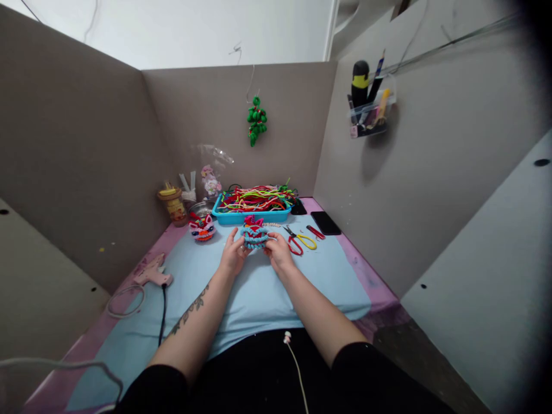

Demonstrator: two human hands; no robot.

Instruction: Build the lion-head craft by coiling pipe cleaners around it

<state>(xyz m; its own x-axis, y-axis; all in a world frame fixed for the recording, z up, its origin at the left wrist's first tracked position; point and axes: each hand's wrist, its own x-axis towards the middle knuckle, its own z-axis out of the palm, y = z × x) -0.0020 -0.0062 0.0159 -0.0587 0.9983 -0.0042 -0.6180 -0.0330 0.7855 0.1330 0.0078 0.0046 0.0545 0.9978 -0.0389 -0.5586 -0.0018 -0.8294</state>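
Between my hands is a small knotted-cord ornament [255, 237], light blue with red and pink parts on top. My left hand [234, 251] grips its left side, fingers and thumb closed on the edge. My right hand [279, 250] pinches the opposite side. A similar finished-looking ornament [202, 228] in pink, red and orange, resembling a lion's head, sits to the left of my hands. To the right lie scissors-like pliers [301, 239] with red and yellow handles. Just behind the held ornament is a blue tray [252, 218] heaped with coloured cords.
A pink glue gun [154, 274] with its cable lies on the left. Behind stand a drink cup [173, 204] and a metal bowl [202, 210]. A black phone [325, 223] and a red cutter [315, 232] lie right. A tool holder [371, 115] hangs on the right partition; green beadlike decoration [257, 121] hangs behind.
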